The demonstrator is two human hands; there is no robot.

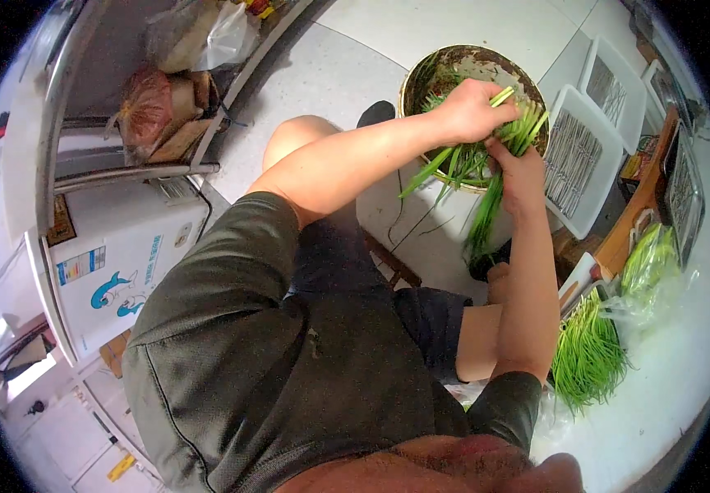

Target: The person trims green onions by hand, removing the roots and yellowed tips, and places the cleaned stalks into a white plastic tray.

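My left hand pinches a few pale stalk ends between thumb and fingers, above a round bucket with a stained inside. Close below it, my right hand is closed around a bunch of garlic chives. The pale ends of that bunch point up past the hand, and its green leaves hang down outside the rim. Loose green leaves lie in the bucket and over its near edge. My hands hide part of the bucket's contents.
At right, a pile of green chives lies beside a clear bag of green vegetables and a knife. White trays of skewers stand beyond. A shelf with bags and a white appliance flank my left side.
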